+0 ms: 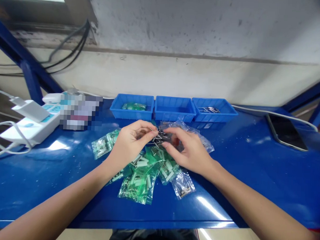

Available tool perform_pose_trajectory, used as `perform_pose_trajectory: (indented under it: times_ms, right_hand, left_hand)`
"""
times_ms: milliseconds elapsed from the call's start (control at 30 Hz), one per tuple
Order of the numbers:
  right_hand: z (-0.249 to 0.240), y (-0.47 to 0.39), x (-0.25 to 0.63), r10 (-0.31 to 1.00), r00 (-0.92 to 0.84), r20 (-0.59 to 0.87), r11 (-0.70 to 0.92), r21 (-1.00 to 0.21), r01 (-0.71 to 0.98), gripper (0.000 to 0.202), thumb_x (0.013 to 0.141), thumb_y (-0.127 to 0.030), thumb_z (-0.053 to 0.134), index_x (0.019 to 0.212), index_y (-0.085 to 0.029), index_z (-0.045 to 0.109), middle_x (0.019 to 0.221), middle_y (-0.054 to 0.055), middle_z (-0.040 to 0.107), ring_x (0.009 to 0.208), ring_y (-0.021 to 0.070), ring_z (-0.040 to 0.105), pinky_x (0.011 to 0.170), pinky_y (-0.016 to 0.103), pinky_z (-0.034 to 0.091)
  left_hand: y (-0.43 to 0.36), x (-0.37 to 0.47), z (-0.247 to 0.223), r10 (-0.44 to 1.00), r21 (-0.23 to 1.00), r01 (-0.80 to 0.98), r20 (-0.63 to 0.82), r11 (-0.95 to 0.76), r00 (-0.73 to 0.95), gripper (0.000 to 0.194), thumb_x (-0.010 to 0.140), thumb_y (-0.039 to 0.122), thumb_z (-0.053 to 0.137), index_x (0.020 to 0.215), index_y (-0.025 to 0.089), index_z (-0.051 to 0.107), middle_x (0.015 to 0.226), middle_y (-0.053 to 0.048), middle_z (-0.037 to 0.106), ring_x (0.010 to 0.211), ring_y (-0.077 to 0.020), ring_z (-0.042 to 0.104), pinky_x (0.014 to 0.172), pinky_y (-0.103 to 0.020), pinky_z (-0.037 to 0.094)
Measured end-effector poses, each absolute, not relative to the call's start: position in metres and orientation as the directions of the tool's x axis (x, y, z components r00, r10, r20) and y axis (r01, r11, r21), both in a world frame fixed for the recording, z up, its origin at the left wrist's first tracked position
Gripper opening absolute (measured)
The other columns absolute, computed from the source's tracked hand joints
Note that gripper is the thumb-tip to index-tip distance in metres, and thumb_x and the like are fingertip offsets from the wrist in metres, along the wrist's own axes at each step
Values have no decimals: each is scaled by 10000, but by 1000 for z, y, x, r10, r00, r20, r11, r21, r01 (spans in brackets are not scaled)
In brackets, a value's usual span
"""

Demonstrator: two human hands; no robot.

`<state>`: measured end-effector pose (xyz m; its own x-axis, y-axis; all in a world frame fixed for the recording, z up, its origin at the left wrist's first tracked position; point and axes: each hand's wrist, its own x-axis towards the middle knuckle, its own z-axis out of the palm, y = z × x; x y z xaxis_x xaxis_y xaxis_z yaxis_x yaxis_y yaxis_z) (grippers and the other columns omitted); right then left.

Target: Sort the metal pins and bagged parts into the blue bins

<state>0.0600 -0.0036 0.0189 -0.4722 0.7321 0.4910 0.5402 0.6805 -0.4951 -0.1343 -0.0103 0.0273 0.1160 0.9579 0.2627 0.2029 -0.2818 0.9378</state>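
A bunch of thin metal rods that look like long screws [161,137] is between my hands, above the middle of the blue table. My left hand [131,138] pinches at its left side with thumb and forefinger. From the right, the curled fingers of my right hand [188,146] grip the same bunch. Green-tinted plastic bags [138,186] with white pieces and metal parts lie in a pile under and in front of my hands. A clear bag [183,184] with small brass-coloured parts rests at the pile's right. Another clear bag [205,141] lies partly behind my right hand.
Along the back stand a left blue bin [131,115] holding green bags, a middle blue bin [173,116] and a right blue bin [215,117] with metal rods. A white power strip [33,128] with cables is at left, a phone [285,132] at right.
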Motion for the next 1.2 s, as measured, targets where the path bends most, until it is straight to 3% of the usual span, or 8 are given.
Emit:
perform_pose_trajectory:
  times_ms: [200, 433, 600, 667, 767, 933, 1067, 1200]
  right_hand:
    - [17, -6, 57, 681, -448, 579, 726, -452, 519, 143, 849, -239, 532, 975, -177, 561, 725, -3, 611, 585, 99, 531, 565, 237, 408]
    - [21, -4, 60, 668, -473, 574, 738, -435, 515, 117, 885, -224, 472, 892, -175, 578, 715, 12, 614, 604, 113, 530, 577, 248, 406]
    - [20, -3, 61, 701, -471, 535, 706, -434, 559, 191, 911, -236, 423, 836, -155, 579, 656, 17, 588, 586, 125, 526, 563, 259, 383]
    - [21, -3, 62, 709, -459, 535, 698, -444, 562, 207, 916, -241, 415, 817, -153, 573, 635, 11, 575, 573, 121, 519, 554, 256, 373]
    - [23, -4, 61, 718, -447, 534, 692, -479, 540, 180, 913, -255, 427, 850, -162, 567, 645, 0, 581, 570, 112, 519, 553, 248, 376]
    - [23, -6, 61, 699, -459, 549, 714, -494, 496, 193, 855, -300, 530, 1002, -175, 538, 663, -21, 567, 600, 115, 541, 570, 246, 399]
    - [22, -5, 61, 665, -494, 560, 745, -453, 490, 91, 874, -225, 485, 922, -178, 546, 698, -4, 585, 603, 109, 524, 565, 239, 394]
    - [24, -5, 61, 682, -486, 547, 728, -450, 516, 138, 904, -253, 453, 865, -170, 556, 686, 6, 587, 590, 111, 512, 556, 243, 385]
  left_hand:
    - [-9, -131, 19, 981, 990, -14, 140, -139, 136, 87, 786, 222, 677, 823, 187, 607, 757, -15, 683, 729, -139, 644, 673, -253, 536]
    - [-13, -129, 19, 953, 951, 186, 206, -249, 221, 114, 869, 273, 571, 817, 177, 603, 722, -27, 664, 670, -140, 634, 590, -249, 532]
    - [-20, -129, 24, 835, 655, 523, 478, -545, 271, 73, 845, 233, 598, 901, 191, 616, 763, -9, 645, 659, -125, 601, 625, -254, 503]
    - [-21, -128, 24, 775, 540, 576, 550, -614, 311, 84, 838, 208, 603, 920, 193, 619, 780, -7, 630, 677, -121, 587, 647, -253, 495]
    - [-21, -129, 24, 746, 479, 605, 581, -636, 325, 53, 855, 172, 569, 884, 186, 611, 748, 1, 604, 682, -117, 570, 639, -244, 474]
    - [-18, -133, 25, 772, 501, 614, 549, -610, 319, 122, 889, 189, 504, 809, 169, 593, 665, 5, 574, 629, -120, 557, 590, -251, 446]
    - [-19, -133, 25, 787, 538, 587, 518, -605, 337, 156, 904, 195, 474, 803, 172, 590, 669, -1, 593, 641, -126, 580, 591, -255, 448]
    - [-20, -132, 24, 782, 563, 556, 540, -611, 312, 86, 882, 201, 522, 950, 182, 571, 809, -19, 618, 683, -123, 577, 612, -249, 466]
